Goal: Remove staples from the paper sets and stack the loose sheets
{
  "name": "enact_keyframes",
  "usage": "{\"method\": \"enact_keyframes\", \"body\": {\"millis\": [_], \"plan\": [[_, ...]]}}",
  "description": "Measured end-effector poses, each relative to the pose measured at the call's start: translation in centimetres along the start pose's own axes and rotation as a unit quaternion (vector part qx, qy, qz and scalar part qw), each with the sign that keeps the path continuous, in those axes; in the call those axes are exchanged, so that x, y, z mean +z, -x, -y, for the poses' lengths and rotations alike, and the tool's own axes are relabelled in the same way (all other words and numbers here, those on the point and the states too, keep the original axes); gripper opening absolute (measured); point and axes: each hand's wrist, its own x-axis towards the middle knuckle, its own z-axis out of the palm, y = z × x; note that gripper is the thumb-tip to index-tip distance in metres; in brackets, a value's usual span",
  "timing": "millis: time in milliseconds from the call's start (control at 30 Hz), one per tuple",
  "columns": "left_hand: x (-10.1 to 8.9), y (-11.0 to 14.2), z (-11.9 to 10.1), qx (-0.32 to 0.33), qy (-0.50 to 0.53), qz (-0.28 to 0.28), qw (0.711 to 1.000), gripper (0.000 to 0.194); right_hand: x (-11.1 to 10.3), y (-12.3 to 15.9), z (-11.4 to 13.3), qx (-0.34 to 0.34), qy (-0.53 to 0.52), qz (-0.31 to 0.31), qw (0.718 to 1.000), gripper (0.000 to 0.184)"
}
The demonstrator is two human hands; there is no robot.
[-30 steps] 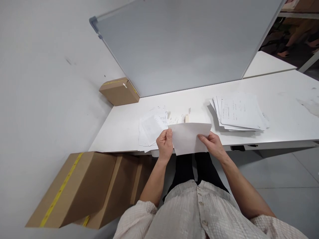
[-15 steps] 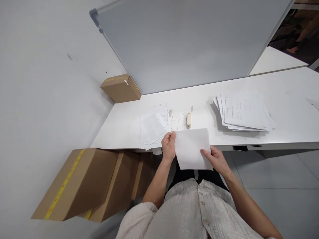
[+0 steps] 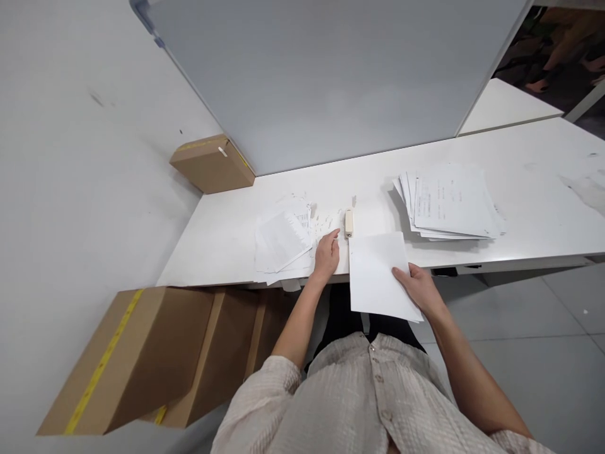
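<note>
My right hand (image 3: 420, 289) grips a blank white sheet of paper (image 3: 378, 272) by its right edge; the sheet lies partly over the front edge of the white table (image 3: 520, 208). My left hand (image 3: 327, 253) has let go of the sheet and reaches forward over the table, fingers loosely stretched, close to a small beige stapler (image 3: 348, 222). Left of that hand lies a messy pile of printed sheets (image 3: 280, 243) with small paper scraps around it. A neater stack of printed papers (image 3: 449, 203) lies to the right.
A large whiteboard (image 3: 331, 75) leans against the wall behind the table. A small cardboard box (image 3: 212, 165) sits at the table's back left corner. Big cardboard boxes (image 3: 151, 353) stand on the floor at my left. Another white table (image 3: 515, 107) is behind, right.
My left hand released the sheet's left edge and moved forward toward the stapler. My right hand lowered the sheet and shifted it right, flat onto the table edge.
</note>
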Motion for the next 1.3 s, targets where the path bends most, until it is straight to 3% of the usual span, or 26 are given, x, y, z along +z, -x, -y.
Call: {"method": "enact_keyframes", "body": {"millis": [200,567,1067,1200,1300], "plan": [[0.7,-0.7,0.4,0.061,-0.078,0.044,0.994,0.045,0.4,-1.0,1.9,0.006,0.036,-0.012,0.999,0.03],[0.9,-0.5,0.3,0.055,-0.117,0.053,0.99,0.056,0.6,-1.9,1.4,-0.004,0.021,-0.007,1.0,0.033],[1.3,-0.4,0.3,0.073,-0.177,0.053,0.98,0.052,0.7,-1.9,1.5,-0.002,0.024,-0.004,1.0,0.033],[1.3,-0.3,0.3,0.088,-0.179,0.05,0.979,0.056,0.6,-1.1,1.4,-0.004,0.01,0.003,1.0,0.034],[1.3,-0.3,0.3,0.089,-0.159,0.037,0.983,0.058,-0.9,0.4,2.7,-0.009,-0.016,0.021,1.0,0.034]]}}
